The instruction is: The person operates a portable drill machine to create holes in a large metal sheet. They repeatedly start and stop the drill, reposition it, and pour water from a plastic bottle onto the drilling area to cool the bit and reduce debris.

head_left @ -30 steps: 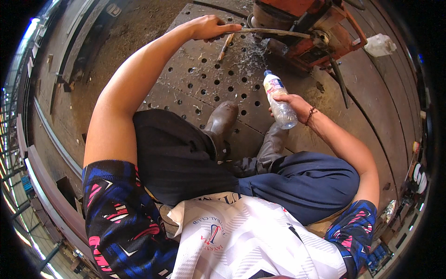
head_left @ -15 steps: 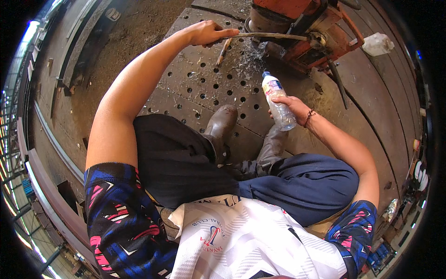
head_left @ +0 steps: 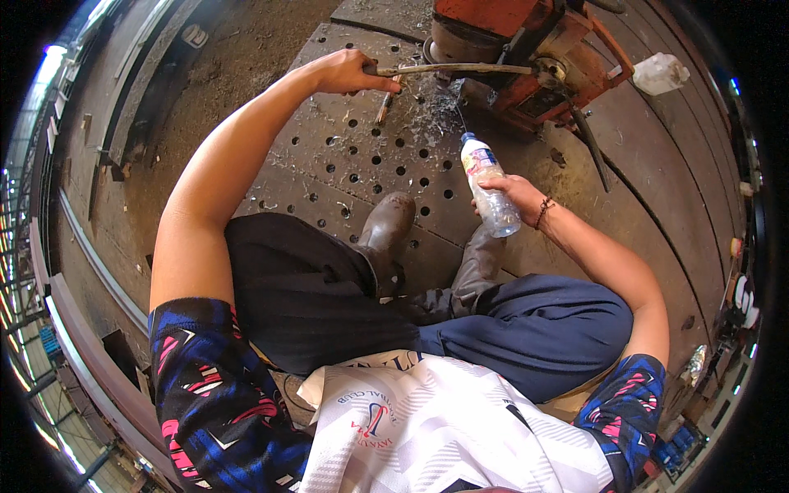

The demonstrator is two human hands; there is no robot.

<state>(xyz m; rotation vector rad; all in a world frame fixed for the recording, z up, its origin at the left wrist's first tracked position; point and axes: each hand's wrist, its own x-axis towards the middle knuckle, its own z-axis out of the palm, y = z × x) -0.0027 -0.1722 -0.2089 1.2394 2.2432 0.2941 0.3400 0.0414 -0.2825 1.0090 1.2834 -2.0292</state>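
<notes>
My left hand [head_left: 349,74] is closed around the outer end of a long metal lever [head_left: 464,68]. This lever runs sideways to the hub of an orange drill machine [head_left: 526,62] standing on a steel plate [head_left: 325,177] full of round holes. In my right hand [head_left: 518,195] is a clear plastic bottle [head_left: 490,185] with a blue cap, tilted so its top points at the drill's lower end. A thin line of liquid seems to run from the cap toward curly metal shavings [head_left: 440,111] there. The tip of the drill is hard to make out.
A brush [head_left: 385,107] lies on the plate below my left hand. Right of the machine sits a whitish plastic jug [head_left: 660,74]. A dark cable [head_left: 649,209] curves across the floor at right. My boots [head_left: 388,228] rest on the plate's near part.
My left hand has shifted left and now wraps the lever's end, where its thumb lay along it before. The thin liquid line has appeared at the bottle's cap. The view has shifted slightly.
</notes>
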